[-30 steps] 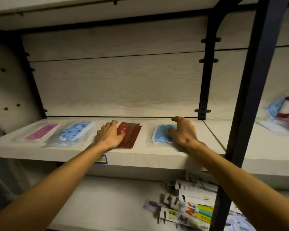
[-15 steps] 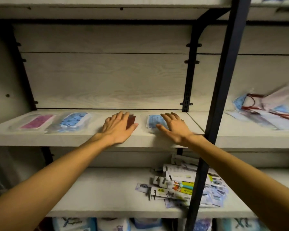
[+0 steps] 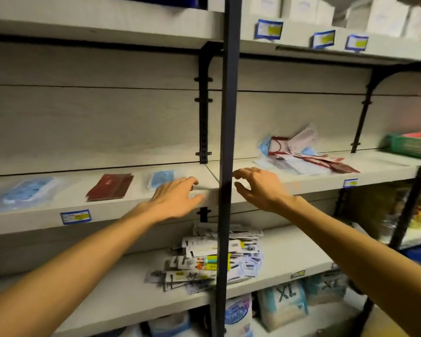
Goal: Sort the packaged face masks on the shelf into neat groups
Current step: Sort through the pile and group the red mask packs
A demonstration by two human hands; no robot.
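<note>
hands over the shelf edge, masks partly hidden

both hands hang above the front edge of the middle shelf (image 3: 131,207), holding nothing. the left hand (image 3: 174,199) has its fingers loosely spread, and its fingertips cover the near corner of a light blue mask pack (image 3: 162,178). the right hand (image 3: 258,188) is apart from any pack, fingers relaxed and slightly curled. a black post (image 3: 226,142) stands between the hands and cuts across the view.

left of the light blue pack lies a dark red pack (image 3: 111,187), flat and on its own. further left a blue patterned pack (image 3: 27,190) is blurred, and the frame edge cuts off whatever lies beyond it.

on the right bay of the same shelf sits a loose heap of packs (image 3: 299,154), blue, red and clear overlapping; single packs there cannot be counted.

the lower shelf carries a jumble of carded items (image 3: 204,261), partly behind the post, print too smeared to read.
</note>
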